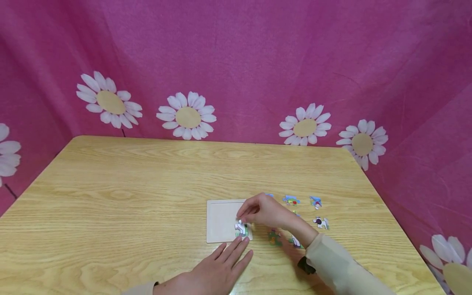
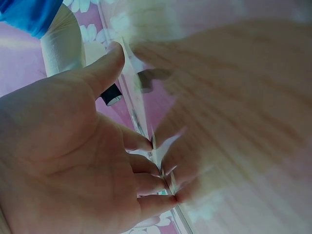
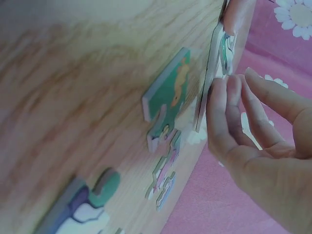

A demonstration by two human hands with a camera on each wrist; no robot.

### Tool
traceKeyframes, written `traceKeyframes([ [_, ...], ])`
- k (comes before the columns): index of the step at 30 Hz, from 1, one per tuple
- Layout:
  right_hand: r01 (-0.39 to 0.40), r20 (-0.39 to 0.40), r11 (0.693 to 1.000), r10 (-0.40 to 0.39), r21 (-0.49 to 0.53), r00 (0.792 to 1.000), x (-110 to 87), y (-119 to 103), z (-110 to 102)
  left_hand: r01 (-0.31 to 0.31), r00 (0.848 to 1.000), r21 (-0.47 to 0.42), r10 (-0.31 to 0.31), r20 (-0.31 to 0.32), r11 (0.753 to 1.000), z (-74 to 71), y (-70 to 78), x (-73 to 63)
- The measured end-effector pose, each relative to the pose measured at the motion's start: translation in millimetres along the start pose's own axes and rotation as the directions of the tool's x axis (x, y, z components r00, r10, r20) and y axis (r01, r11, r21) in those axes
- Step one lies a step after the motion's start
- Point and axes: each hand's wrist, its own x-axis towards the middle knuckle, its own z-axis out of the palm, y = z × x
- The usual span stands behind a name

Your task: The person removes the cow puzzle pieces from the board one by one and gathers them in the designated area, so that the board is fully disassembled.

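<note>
A pale wooden puzzle board [image 1: 220, 222] with a raised rim lies on the table. One white-and-green jigsaw piece [image 1: 241, 230] is in its lower right corner, and shows edge-on in the right wrist view. Bent over the board from the right, my right hand [image 1: 267, 211] pinches the upper end of this piece between thumb and fingertips; the contact itself is partly hidden. My left hand [image 1: 217, 270] lies palm down with its fingers stretched out, fingertips at the board's near edge. In the left wrist view its palm [image 2: 83, 161] faces the table.
Right of the board lie loose jigsaw pieces: a blue one [image 1: 316, 202], a white one with a dark spot [image 1: 321, 222], a green one [image 1: 274, 237] and others partly behind the right forearm. A pink curtain with daisies [image 1: 236, 69] hangs behind the wooden table [image 1: 110, 205].
</note>
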Motion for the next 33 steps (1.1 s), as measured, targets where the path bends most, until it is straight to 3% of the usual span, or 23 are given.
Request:
traceKeyframes([
  [8,-0.002,-0.013,0.997,0.003,0.080,1.000,-2.1,2,4,-0.005,0.999,-0.033,0.006,0.037,0.999,-2.7,-2.0,-1.3],
  [13,0.018,-0.005,0.999,-0.018,0.046,1.000,-5.0,3,8,-0.010,0.999,-0.046,0.013,0.051,0.999,-4.1,-2.8,-1.3],
  [18,0.027,-0.037,1.000,-0.027,0.015,0.999,-12.0,3,-1,-0.013,1.000,-0.020,0.013,0.016,1.000,-3.4,-1.5,-0.5],
  [20,0.017,-0.061,1.000,-0.017,0.008,0.998,-19.3,4,-10,-0.008,1.000,-0.008,0.008,0.009,1.000,-3.3,-0.4,0.2],
  [27,-0.079,-0.122,0.997,0.081,0.022,0.989,-63.2,10,-47,0.017,0.997,-0.032,-0.014,0.073,0.999,-3.5,0.5,2.0],
  [33,-0.150,-0.161,0.988,0.156,0.045,0.975,-102.0,27,-71,0.018,0.998,-0.022,-0.016,0.058,1.000,-2.8,1.1,1.2],
])
